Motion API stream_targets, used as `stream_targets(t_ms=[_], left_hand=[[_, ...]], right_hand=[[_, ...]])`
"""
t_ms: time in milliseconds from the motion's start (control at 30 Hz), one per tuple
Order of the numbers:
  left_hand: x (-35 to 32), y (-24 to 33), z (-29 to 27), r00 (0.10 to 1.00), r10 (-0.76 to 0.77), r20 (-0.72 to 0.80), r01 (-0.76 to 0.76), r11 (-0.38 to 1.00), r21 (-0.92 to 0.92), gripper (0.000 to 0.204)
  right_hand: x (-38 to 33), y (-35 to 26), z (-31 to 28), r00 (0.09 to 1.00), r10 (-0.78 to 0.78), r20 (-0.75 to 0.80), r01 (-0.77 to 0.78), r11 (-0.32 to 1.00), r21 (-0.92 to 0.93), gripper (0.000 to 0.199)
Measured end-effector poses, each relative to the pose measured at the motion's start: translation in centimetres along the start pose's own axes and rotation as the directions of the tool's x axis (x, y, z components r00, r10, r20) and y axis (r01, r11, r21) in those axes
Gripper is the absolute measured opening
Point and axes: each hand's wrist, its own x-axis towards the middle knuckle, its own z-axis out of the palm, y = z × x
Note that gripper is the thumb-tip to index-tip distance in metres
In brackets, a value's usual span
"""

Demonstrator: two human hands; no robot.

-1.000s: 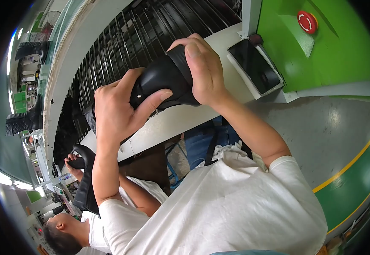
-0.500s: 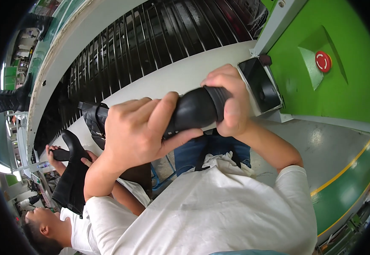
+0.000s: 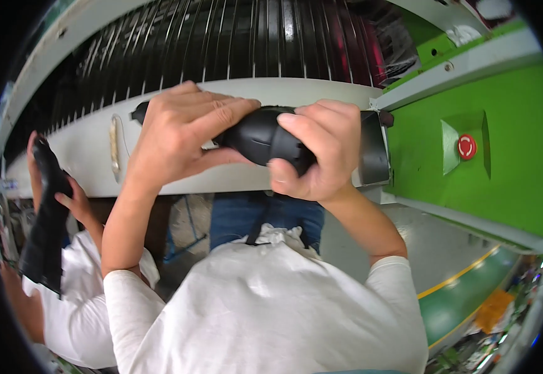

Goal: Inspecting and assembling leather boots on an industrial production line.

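Both hands hold a black boot (image 3: 251, 138) above the pale ledge. My left hand (image 3: 187, 128) lies over its middle, thumb beneath and fingers across the top, hiding much of it. A short piece of the boot sticks out past that hand on the left. My right hand (image 3: 322, 140) grips the boot's right end, with the thumb below and the fingers folded over the top. Smooth black leather with a seam shows between the hands.
Thin metal bars (image 3: 221, 43) run behind the pale ledge (image 3: 234, 177). A light-coloured, stick-like tool (image 3: 115, 146) lies on it. At right are a dark box-like holder (image 3: 373, 149) and a green panel with a red button (image 3: 466, 146). At left, a co-worker handles another black boot (image 3: 48, 215).
The view has turned, and the co-worker now appears farther left. The boot has rolled and its right end has tipped downward. My right hand's fingers wrap more closely over that end.
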Motion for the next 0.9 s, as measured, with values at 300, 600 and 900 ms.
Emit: stream_targets(t_ms=[300, 600, 900], left_hand=[[-13.4, 3.5, 8.4, 0.887, -0.421, -0.191, 0.429, 0.904, -0.001, 0.054], [-12.4, 7.6, 10.4, 0.808, -0.553, -0.201, 0.495, 0.824, -0.277, 0.064], [-12.7, 7.3, 13.1, 0.769, -0.526, -0.363, 0.467, 0.850, -0.244, 0.084]], right_hand=[[-6.4, 2.4, -3.9, 0.792, 0.195, 0.578, -0.296, 0.951, 0.085, 0.075], [-6.1, 1.0, -3.5, 0.804, 0.045, 0.593, -0.072, 0.997, 0.022, 0.047], [-8.1, -3.0, -1.2, 0.850, -0.072, 0.522, 0.121, 0.991, -0.060, 0.025]])
